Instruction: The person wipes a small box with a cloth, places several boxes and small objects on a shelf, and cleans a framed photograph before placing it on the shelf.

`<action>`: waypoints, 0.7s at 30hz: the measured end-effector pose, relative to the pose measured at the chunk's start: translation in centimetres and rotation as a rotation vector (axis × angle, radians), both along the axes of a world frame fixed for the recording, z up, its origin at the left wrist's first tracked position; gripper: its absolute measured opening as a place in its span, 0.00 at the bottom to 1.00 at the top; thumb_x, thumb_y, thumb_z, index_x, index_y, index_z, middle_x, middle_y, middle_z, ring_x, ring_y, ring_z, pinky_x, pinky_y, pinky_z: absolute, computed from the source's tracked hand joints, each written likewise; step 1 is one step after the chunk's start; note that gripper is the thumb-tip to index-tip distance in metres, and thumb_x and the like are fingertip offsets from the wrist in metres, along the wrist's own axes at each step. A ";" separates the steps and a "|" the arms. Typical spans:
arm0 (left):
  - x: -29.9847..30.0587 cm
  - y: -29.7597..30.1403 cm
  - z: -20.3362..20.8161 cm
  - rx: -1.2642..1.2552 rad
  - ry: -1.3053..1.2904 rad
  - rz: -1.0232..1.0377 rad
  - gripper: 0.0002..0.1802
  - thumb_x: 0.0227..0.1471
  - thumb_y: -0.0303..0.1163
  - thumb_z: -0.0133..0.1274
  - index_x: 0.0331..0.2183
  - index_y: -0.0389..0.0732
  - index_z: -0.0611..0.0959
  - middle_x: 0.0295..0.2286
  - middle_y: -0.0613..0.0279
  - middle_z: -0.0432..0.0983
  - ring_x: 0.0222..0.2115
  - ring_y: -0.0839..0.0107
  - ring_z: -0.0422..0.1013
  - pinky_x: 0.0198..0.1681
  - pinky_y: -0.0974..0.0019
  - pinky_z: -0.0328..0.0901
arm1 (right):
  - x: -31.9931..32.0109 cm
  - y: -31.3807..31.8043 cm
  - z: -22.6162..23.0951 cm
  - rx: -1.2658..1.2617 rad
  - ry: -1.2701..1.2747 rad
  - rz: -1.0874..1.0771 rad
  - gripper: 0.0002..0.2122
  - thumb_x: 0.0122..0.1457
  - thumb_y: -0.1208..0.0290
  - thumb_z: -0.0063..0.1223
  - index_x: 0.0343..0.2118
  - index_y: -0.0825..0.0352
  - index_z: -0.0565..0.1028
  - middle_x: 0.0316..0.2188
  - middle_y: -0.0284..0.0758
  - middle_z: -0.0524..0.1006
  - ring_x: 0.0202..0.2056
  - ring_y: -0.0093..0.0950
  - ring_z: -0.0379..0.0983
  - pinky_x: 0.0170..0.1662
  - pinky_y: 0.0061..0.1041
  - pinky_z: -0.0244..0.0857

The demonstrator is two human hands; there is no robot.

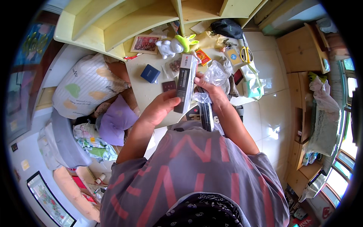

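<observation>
My left hand grips the lower part of a long, narrow black-and-white cardboard box by its side. The box stands tilted over the front of the table. Close beside it, my right hand is closed around a bundle of slim dark sticks, partly wrapped in clear plastic. Its fingertips reach the right side of the box. What kind of sticks they are cannot be made out. A crumpled clear plastic bag lies just beyond my right hand.
On the pale table are a blue box, a dark red booklet, a plush toy, a framed picture and yellow-handled scissors. Yellow shelves rise behind. A chair with a purple cushion stands left.
</observation>
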State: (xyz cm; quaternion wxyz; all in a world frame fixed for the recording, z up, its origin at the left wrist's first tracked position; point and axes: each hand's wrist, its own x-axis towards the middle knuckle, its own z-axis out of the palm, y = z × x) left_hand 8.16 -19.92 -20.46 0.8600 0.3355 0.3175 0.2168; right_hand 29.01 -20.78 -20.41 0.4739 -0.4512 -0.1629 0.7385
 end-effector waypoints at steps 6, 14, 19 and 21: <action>2.1 -0.6 0.5 0.160 0.146 0.164 0.24 0.53 0.39 0.53 0.47 0.35 0.73 0.40 0.63 0.74 0.41 0.76 0.68 0.47 0.69 0.61 | 0.4 -0.9 1.0 0.247 -0.272 0.122 0.28 0.48 0.61 0.64 0.50 0.70 0.68 0.40 0.37 0.74 0.40 0.26 0.69 0.40 0.25 0.66; 2.1 0.2 1.0 0.166 0.063 0.176 0.26 0.55 0.39 0.52 0.48 0.31 0.67 0.42 0.57 0.72 0.40 0.71 0.71 0.47 0.66 0.66 | -0.3 -1.6 3.5 0.452 -0.432 0.245 0.23 0.45 0.73 0.66 0.45 0.71 0.71 0.36 0.33 0.75 0.38 0.21 0.70 0.40 0.21 0.67; 2.0 0.2 0.3 0.116 0.047 0.319 0.27 0.56 0.43 0.50 0.48 0.32 0.66 0.42 0.55 0.71 0.39 0.70 0.72 0.45 0.66 0.67 | 0.2 -1.4 4.5 0.400 -0.541 0.333 0.27 0.45 0.71 0.66 0.48 0.70 0.68 0.44 0.37 0.71 0.45 0.26 0.68 0.48 0.26 0.62; 2.0 0.3 0.7 0.126 0.144 0.342 0.29 0.54 0.41 0.53 0.49 0.32 0.63 0.42 0.55 0.71 0.40 0.69 0.72 0.45 0.65 0.68 | 0.2 -1.2 5.2 0.427 -0.597 0.385 0.25 0.45 0.71 0.65 0.48 0.69 0.68 0.43 0.36 0.72 0.44 0.25 0.68 0.47 0.25 0.63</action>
